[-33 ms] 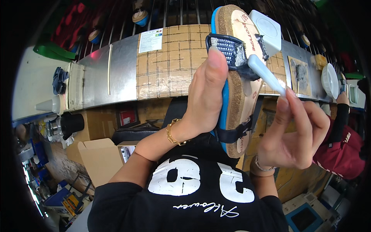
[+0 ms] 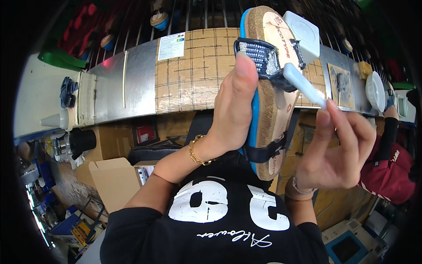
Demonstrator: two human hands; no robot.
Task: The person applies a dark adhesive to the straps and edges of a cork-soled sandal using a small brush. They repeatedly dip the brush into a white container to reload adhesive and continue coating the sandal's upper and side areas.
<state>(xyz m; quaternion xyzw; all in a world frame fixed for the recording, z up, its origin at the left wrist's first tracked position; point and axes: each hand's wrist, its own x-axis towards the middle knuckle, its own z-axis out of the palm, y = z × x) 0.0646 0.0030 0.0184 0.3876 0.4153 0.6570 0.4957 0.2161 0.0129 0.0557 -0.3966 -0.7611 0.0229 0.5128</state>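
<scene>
Held nearly upright in front of me is a sandal (image 2: 267, 110) with a cork sole, blue underside, dark straps and a woven beaded band. My left hand (image 2: 235, 103) wraps round its left side, thumb pressed near the beaded strap (image 2: 258, 57). Between thumb and fingertips, my right hand (image 2: 340, 145) pinches a pale blue stick (image 2: 305, 86) with a rounded end. That end meets the dark strap edge beside the beadwork; whether it presses on the strap or only overlaps it, I cannot tell.
A cardboard sheet (image 2: 193, 75) covers part of the metal bench (image 2: 138, 83). Behind the sandal stands a white container (image 2: 303, 35). To the right are a stained board (image 2: 345, 86) and a white bowl (image 2: 375, 92). A co-worker in a maroon top (image 2: 393, 169) is at far right.
My right hand and the pale blue stick have shifted very slightly to the right. The sandal and my left hand look almost the same.
</scene>
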